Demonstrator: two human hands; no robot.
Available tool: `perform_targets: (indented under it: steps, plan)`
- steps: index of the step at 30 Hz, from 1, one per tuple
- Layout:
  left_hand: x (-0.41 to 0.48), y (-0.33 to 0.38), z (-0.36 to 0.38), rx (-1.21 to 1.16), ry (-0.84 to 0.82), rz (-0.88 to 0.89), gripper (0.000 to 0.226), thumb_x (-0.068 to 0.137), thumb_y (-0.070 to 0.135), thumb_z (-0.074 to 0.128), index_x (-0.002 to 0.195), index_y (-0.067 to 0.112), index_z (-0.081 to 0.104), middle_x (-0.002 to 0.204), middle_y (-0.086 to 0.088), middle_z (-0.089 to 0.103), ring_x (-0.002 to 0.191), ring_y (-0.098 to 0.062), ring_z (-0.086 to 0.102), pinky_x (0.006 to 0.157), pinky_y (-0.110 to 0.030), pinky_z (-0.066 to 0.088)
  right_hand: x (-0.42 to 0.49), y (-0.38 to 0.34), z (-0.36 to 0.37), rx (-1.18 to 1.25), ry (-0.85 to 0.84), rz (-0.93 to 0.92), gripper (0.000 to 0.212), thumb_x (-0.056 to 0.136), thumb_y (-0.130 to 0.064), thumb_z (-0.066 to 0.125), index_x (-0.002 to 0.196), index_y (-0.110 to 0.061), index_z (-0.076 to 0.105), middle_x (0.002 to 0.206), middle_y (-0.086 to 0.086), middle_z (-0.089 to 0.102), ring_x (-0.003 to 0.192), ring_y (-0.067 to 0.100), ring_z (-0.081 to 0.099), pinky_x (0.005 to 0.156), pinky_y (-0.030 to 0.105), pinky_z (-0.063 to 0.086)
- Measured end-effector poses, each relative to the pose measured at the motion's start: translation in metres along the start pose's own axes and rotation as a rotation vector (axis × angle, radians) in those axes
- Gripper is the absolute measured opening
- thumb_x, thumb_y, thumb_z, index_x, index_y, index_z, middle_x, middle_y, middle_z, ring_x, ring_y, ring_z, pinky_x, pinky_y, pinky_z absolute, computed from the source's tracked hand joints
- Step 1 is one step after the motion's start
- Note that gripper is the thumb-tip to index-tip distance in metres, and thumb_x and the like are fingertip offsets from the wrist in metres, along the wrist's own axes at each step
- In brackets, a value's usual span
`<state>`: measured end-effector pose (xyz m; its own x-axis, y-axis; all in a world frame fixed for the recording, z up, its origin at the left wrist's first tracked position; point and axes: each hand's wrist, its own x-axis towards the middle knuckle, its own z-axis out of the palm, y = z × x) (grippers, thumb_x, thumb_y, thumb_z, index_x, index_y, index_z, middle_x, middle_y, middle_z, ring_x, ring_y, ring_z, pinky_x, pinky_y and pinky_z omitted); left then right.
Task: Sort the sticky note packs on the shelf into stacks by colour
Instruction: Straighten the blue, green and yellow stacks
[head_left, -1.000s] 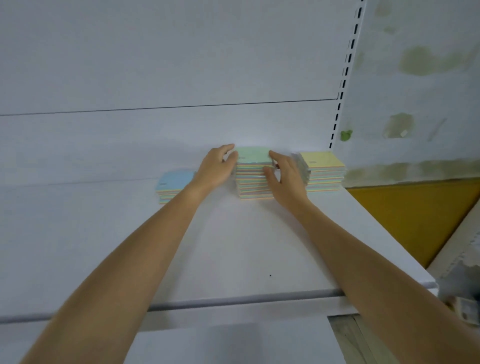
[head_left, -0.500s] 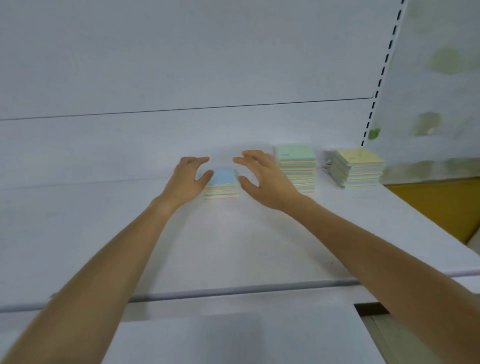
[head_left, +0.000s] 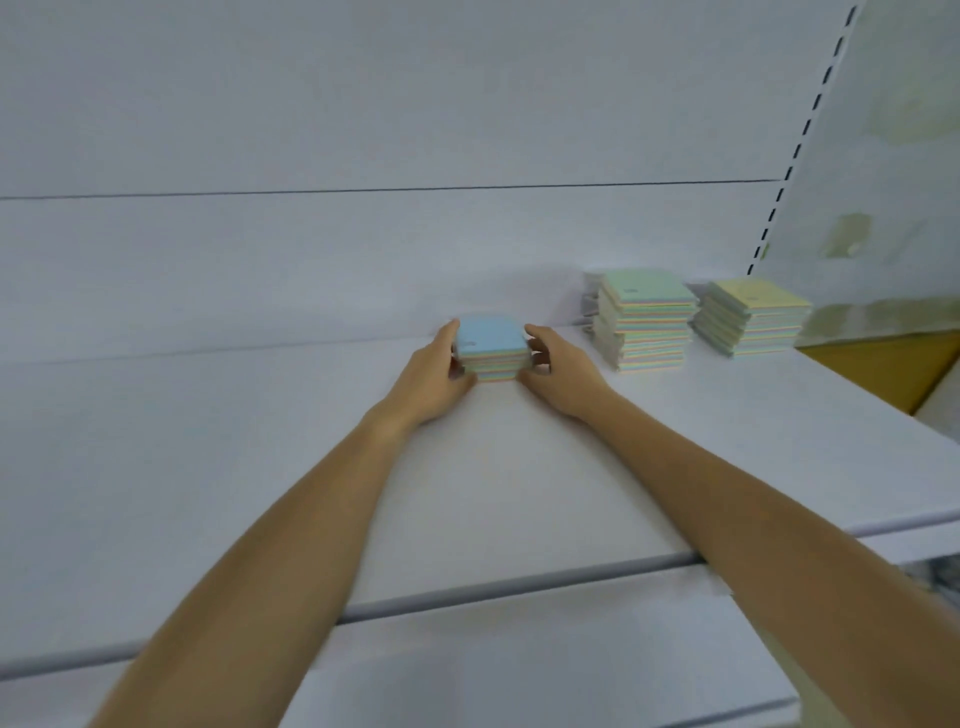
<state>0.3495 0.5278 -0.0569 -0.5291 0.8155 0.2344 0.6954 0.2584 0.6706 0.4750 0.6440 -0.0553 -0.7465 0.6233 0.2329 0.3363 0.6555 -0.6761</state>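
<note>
A short blue-topped stack of sticky note packs (head_left: 491, 347) sits on the white shelf (head_left: 260, 467) near the back wall. My left hand (head_left: 434, 376) presses against its left side and my right hand (head_left: 558, 371) against its right side, so the stack is gripped between both. To the right stands a taller green-topped stack (head_left: 644, 325), and beyond it a yellow-topped stack (head_left: 753, 322). All three stacks stand upright and apart from each other.
The white back panel (head_left: 363, 260) rises right behind the stacks. A slotted upright (head_left: 795, 150) marks the shelf's right end, with a stained wall (head_left: 883, 182) and a yellow panel (head_left: 883, 374) beyond. The shelf's front lip (head_left: 467, 597) runs below my forearms.
Both hands left the green stack, moved left to the blue stack, and have closed in from open on either side until they grip it.
</note>
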Motion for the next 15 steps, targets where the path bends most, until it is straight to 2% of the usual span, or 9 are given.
perform_targets:
  steps: [2,4,7,10,15]
  plan:
    - [-0.001,-0.002,0.0,-0.002,0.02,0.002,0.069,0.085,0.012,0.061,0.143,0.008,0.024,0.139,-0.014,0.049,0.123,-0.027,0.052,0.096,-0.023,0.036,0.0,0.0,0.003,-0.033,-0.002,-0.029,0.053,0.087,-0.007,0.055,0.137,-0.01,0.039,0.136,0.012,0.053,0.12,0.026,0.054,0.096,0.025,0.037]
    - [-0.001,-0.003,-0.001,-0.011,0.046,-0.004,0.068,0.083,0.012,0.063,0.142,0.007,0.028,0.14,-0.014,0.047,0.125,-0.028,0.05,0.098,-0.024,0.036,0.001,-0.001,0.005,-0.062,0.0,-0.06,0.049,0.088,-0.009,0.053,0.135,-0.011,0.041,0.133,0.011,0.056,0.118,0.026,0.055,0.095,0.025,0.038]
    - [0.001,-0.006,-0.001,-0.023,0.062,-0.012,0.062,0.086,0.017,0.06,0.14,0.008,0.032,0.136,-0.011,0.051,0.12,-0.026,0.053,0.089,-0.017,0.036,0.003,-0.003,0.004,-0.027,0.013,-0.041,0.041,0.09,-0.016,0.053,0.131,-0.011,0.047,0.128,0.01,0.059,0.112,0.024,0.058,0.091,0.024,0.039]
    - [0.004,-0.008,0.0,-0.021,0.078,-0.016,0.052,0.091,0.024,0.053,0.138,0.009,0.036,0.132,-0.011,0.055,0.115,-0.025,0.056,0.078,-0.013,0.032,0.007,-0.001,0.003,0.01,0.03,-0.025,0.034,0.092,-0.017,0.052,0.125,-0.009,0.055,0.124,0.01,0.062,0.111,0.023,0.06,0.093,0.025,0.04]
    - [0.004,-0.007,-0.001,-0.121,0.13,-0.066,0.052,0.086,0.025,0.061,0.133,0.012,0.043,0.131,-0.011,0.058,0.106,-0.021,0.062,0.083,-0.017,0.039,0.011,0.007,0.002,0.064,0.031,-0.002,0.032,0.091,-0.016,0.053,0.121,-0.01,0.059,0.123,0.007,0.064,0.112,0.021,0.06,0.097,0.026,0.04]
